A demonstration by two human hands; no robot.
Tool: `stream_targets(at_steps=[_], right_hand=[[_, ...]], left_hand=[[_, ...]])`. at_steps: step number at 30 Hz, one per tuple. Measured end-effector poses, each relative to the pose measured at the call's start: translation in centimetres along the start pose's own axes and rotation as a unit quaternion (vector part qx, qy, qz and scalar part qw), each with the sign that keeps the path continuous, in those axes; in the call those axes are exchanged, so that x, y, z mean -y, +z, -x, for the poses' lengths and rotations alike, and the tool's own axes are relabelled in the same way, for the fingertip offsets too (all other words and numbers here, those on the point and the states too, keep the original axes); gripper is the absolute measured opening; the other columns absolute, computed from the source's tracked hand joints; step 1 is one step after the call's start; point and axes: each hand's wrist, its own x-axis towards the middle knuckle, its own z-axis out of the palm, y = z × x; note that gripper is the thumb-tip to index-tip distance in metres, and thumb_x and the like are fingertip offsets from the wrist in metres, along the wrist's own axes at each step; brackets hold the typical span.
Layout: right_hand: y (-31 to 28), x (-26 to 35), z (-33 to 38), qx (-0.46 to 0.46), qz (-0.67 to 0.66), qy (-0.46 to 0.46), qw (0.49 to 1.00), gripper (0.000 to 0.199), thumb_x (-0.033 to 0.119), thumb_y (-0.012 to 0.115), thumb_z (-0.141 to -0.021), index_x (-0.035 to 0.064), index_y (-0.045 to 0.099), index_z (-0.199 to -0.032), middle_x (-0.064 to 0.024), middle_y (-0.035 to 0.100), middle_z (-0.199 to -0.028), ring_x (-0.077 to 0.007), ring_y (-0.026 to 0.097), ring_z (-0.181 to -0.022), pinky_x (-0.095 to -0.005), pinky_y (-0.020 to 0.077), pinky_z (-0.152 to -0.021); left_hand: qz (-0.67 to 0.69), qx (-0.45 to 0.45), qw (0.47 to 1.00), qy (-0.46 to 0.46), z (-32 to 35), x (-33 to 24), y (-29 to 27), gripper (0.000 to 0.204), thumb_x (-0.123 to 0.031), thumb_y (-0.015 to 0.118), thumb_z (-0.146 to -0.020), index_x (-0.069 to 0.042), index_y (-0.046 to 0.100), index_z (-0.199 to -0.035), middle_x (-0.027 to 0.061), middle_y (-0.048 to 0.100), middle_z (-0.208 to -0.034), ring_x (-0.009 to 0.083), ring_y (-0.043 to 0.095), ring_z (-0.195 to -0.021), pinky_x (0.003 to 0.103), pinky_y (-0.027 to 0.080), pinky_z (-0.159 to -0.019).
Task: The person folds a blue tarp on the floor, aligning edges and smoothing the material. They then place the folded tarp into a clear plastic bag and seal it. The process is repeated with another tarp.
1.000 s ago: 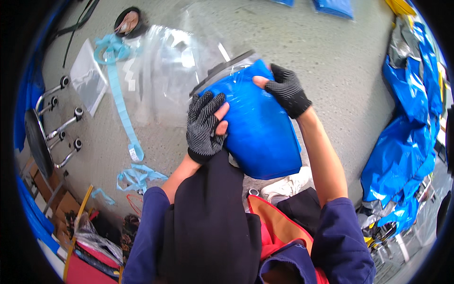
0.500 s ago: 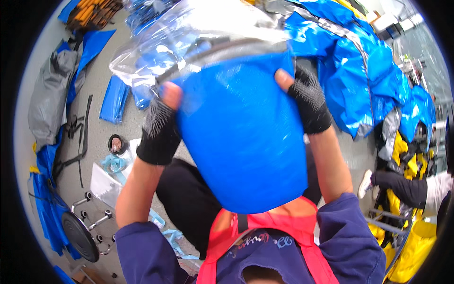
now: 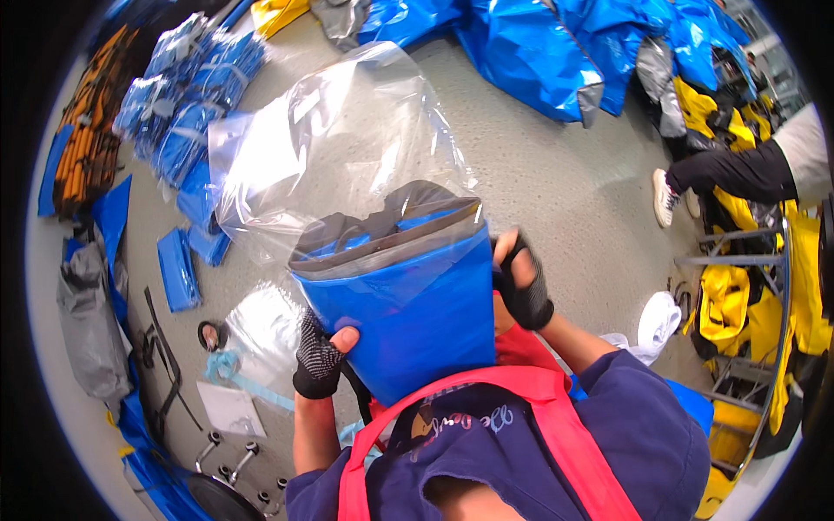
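Note:
A folded blue tarp-like bag [image 3: 408, 317] with grey and black trim stands upright before my chest. It sits inside a clear plastic bag [image 3: 356, 130], whose loose mouth spreads out beyond the folded top. My left hand [image 3: 321, 354], in a black fingerless glove, grips the lower left side of the package, thumb on the front and fingers hidden behind. My right hand [image 3: 526, 278], gloved the same way, is beside the upper right edge. Its fingers are loosely curved with the thumb apart, slightly blurred; whether it touches the plastic is unclear.
Several wrapped blue packages [image 3: 187, 104] lie at the far left, near orange rolls [image 3: 78, 165]. Large blue bags [image 3: 530, 56] lie beyond. A person's leg [image 3: 730, 178] and a metal rack [image 3: 738, 260] with yellow bags are at right. A wheeled stool [image 3: 230, 495] stands lower left.
The package has come lower and closer to my body. My right hand has shifted its thumb off the front to beside the edge, while my left hand still holds on. My view has turned.

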Motion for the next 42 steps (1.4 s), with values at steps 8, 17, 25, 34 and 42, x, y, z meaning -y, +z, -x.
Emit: stream_targets(at_steps=[8, 17, 25, 34, 42], right_hand=[[2.7, 2.2, 2.1, -0.071, 0.267, 0.013, 0.961, 0.023, 0.021, 0.056, -0.093, 0.0017, 0.067, -0.095, -0.0119, 0.068, -0.079, -0.0193, 0.065, -0.071, -0.0307, 0.0518, -0.067], [-0.4, 1.8, 0.3, -0.001, -0.109, 0.119, 0.987, 0.041, 0.021, 0.067, -0.085, 0.0022, 0.052, -0.119, -0.012, 0.061, -0.108, -0.022, 0.059, -0.099, -0.0349, 0.0491, -0.084], [0.0, 2.8, 6.1, 0.263, 0.158, 0.232, 0.923, 0.07, 0.027, 0.08, -0.072, 0.0012, 0.049, -0.13, -0.0115, 0.058, -0.121, -0.0205, 0.054, -0.11, -0.0347, 0.0435, -0.095], [-1.4, 2.2, 6.6, 0.152, -0.012, 0.259, 0.954, 0.064, 0.026, 0.077, -0.075, 0.0027, 0.049, -0.127, -0.0092, 0.058, -0.117, -0.0162, 0.056, -0.099, -0.0315, 0.0464, -0.087], [-2.3, 7.6, 0.6, 0.097, -0.093, 0.104, 0.985, 0.082, 0.036, 0.076, -0.075, -0.0004, 0.036, -0.137, -0.0148, 0.047, -0.133, -0.0233, 0.044, -0.122, -0.0349, 0.0334, -0.103]], left_hand=[[0.002, 0.034, 0.993, 0.115, -1.6, -2.1, 1.5, 0.106, -0.068, 0.069, -0.063, -0.001, 0.034, -0.137, 0.0159, 0.048, -0.131, 0.0287, 0.048, -0.121, 0.04, 0.04, -0.1], [-0.161, -0.029, 0.987, 0.001, 0.1, 5.1, -0.2, 0.072, -0.021, 0.076, -0.075, -0.001, 0.04, -0.134, 0.0127, 0.054, -0.124, 0.0226, 0.053, -0.11, 0.036, 0.045, -0.093], [0.033, 0.051, 0.996, 0.06, 0.3, 1.6, -1.7, 0.113, -0.066, 0.074, -0.058, -0.002, 0.029, -0.14, 0.0118, 0.047, -0.133, 0.0247, 0.047, -0.122, 0.039, 0.039, -0.102], [-0.115, 0.004, 0.993, -0.019, 3.0, 9.8, -0.4, 0.068, -0.04, 0.068, -0.082, -0.001, 0.042, -0.131, 0.0124, 0.056, -0.122, 0.0259, 0.055, -0.108, 0.037, 0.044, -0.093], [-0.22, 0.004, 0.967, 0.125, -6.0, 4.2, 10.4, 0.069, -0.044, 0.063, -0.083, -0.001, 0.04, -0.133, 0.0137, 0.054, -0.124, 0.0256, 0.054, -0.109, 0.038, 0.043, -0.094]])
